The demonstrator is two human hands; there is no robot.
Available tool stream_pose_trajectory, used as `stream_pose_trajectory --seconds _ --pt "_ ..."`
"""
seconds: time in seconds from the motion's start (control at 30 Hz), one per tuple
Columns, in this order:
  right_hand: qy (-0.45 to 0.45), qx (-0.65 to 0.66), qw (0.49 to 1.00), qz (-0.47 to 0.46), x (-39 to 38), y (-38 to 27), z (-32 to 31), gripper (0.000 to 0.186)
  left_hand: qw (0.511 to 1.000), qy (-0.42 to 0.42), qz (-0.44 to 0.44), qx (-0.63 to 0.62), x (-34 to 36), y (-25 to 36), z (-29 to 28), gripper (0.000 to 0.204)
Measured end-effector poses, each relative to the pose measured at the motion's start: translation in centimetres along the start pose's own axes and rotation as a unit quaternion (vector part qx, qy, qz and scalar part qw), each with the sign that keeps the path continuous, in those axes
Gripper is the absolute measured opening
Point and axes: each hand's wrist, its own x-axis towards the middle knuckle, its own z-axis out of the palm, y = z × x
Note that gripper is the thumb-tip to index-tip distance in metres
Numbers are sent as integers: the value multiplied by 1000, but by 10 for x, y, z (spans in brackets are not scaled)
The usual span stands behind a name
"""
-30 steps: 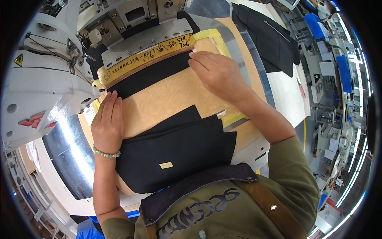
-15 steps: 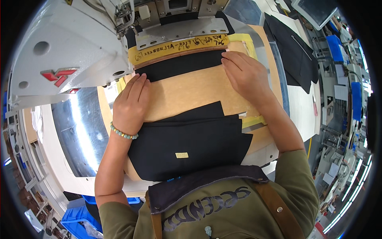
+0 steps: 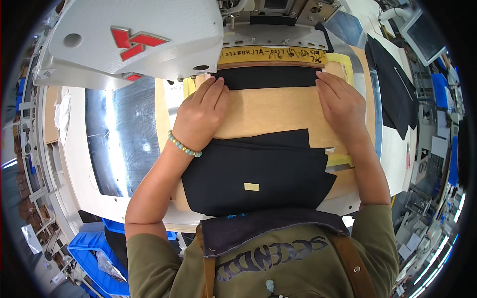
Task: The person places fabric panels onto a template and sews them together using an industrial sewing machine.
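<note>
Black, matt woven cloth makes up the strip (image 3: 271,78), which lies nearly flat across the tan board (image 3: 268,111), its far edge running along the yellow, handwritten-on bar (image 3: 273,53) of the machine (image 3: 149,35). It looks light, soft and limp, likely to crease or skew if pushed from the middle and unlikely to break; how slippery it is cannot be told. Its two short ends seem the best places to hold, with even, gentle tension between them.

The left hand (image 3: 201,111) has its fingertips on the left end, and the right hand (image 3: 344,107) has its fingertips at the right end's far corner. Both thumbs are hidden, so whether either grip is pinched closed or merely pressing down cannot be told.

Nearer the person, larger black pieces (image 3: 258,164) lie overlapped, a small pale label (image 3: 252,186) on top; stacked, they probably handle heavier and slide over one another.
</note>
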Motion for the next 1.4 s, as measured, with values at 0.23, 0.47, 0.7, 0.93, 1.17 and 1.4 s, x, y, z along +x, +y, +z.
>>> stream_pose_trajectory --seconds 0.23,0.47,0.7,0.93,1.17,1.4 --pt "10 4 1000 -4 6 -2 1 9 1000 -7 -3 -4 1 -3 0 25" --pt "16 7 1000 -5 5 -4 0 11 1000 -7 -20 -14 1 -1 -5 24" --pt "2 45 999 4 -4 2 -1 13 995 -36 -39 -83 6 0 -15 21" --pt "-129 292 948 20 -12 -47 -63 25 898 -228 -114 -359 0 32 -88 37" --pt "-144 324 935 21 -33 -99 -48 27 900 -182 -135 -373 -12 45 -85 35" --pt "-91 325 941 0 -33 -107 -55 33 922 -120 -86 -357 -14 58 -98 29"
